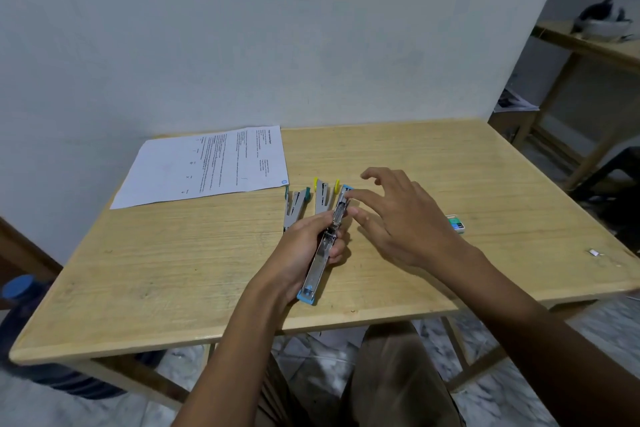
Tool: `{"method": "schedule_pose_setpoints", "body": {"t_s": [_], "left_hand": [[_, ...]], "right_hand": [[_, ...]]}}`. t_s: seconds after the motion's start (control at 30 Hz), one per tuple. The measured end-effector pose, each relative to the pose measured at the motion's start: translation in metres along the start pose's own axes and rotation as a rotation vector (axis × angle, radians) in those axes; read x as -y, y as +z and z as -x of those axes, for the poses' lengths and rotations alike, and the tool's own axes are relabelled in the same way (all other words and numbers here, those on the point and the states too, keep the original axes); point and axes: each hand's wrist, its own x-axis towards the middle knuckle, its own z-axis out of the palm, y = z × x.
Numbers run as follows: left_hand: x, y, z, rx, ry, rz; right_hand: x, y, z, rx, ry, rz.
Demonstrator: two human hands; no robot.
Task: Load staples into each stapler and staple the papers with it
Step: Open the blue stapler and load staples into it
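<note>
Head view: three staplers [323,243], one staple box [456,224].

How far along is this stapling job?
Early, it seems. The left hand holds the blue stapler swung wide open, and the right hand has its fingertips at the far end, apparently loading staples. The green stapler and yellow stapler lie open on the table; I cannot tell if they are loaded. The papers lie off to the left, untouched by either hand. The staple box waits nearby.
</note>
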Motion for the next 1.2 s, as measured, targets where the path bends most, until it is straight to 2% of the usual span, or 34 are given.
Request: {"method": "schedule_pose_setpoints", "body": {"t_s": [0.17,0.37,0.57,0.9,1.03,1.13,1.2], "left_hand": [[0.001,-0.002,-0.002,0.011,-0.007,0.022],[-0.001,0.0,0.0,0.005,0.002,-0.006],[0.0,0.0,-0.001,0.004,-0.01,-0.01],[0.002,-0.003,-0.003,-0.004,-0.017,-0.014],[0.002,-0.004,-0.004,-0.014,-0.03,0.002],[0.002,-0.004,-0.004,-0.03,-0.032,0.0],[0.002,-0.002,-0.004,-0.027,-0.031,0.02]], "right_hand": [[0.003,0.003,0.005,0.049,-0.06,-0.069],[0.005,0.005,0.0,0.005,0.025,-0.075],[0.014,0.013,0.004,-0.077,0.169,-0.242],[-0.002,0.011,-0.009,-0.038,-0.045,-0.028],[-0.006,0.012,-0.012,-0.019,-0.07,0.002],[-0.005,0.011,-0.013,-0.016,0.035,-0.086],[-0.003,0.009,-0.008,-0.082,0.079,-0.234]]}}
